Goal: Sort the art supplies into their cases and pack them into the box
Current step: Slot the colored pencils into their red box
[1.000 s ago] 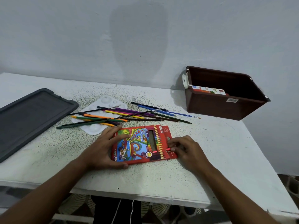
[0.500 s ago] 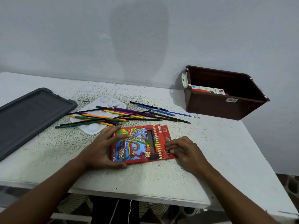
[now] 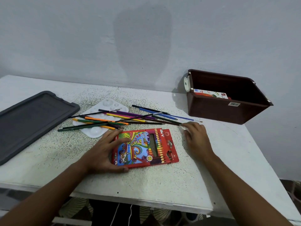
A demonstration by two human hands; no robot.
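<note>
- My left hand (image 3: 105, 150) lies flat and spread over the left end of the red pencil case (image 3: 146, 148), thumb on its near edge, pinning it to the table (image 3: 162, 181).
- My right hand (image 3: 195, 137) is loosely open and holds nothing; its fingertips are at the tip of a dark pencil (image 3: 166, 122) on the right side of the loose pile (image 3: 114, 119).
- The pile lies just beyond the case, partly across a white paint palette (image 3: 97, 132); thin brushes are mixed in with the pencils.
- I judge the pencils light, stiff and prone to rolling, with points that could snap, so I would pinch one mid-shaft, or drag it clear by its end first.
- The case looks like thin card: light, bendy, and likely to slide unless held down. I would grip it by its edges, not the window.
- The flap at its right end appears open, so pencils should feed in from that side.
- The brown box (image 3: 228, 110) stands well apart at the back right, a printed pack already inside; a grey lid (image 3: 32, 119) lies to the left.
</note>
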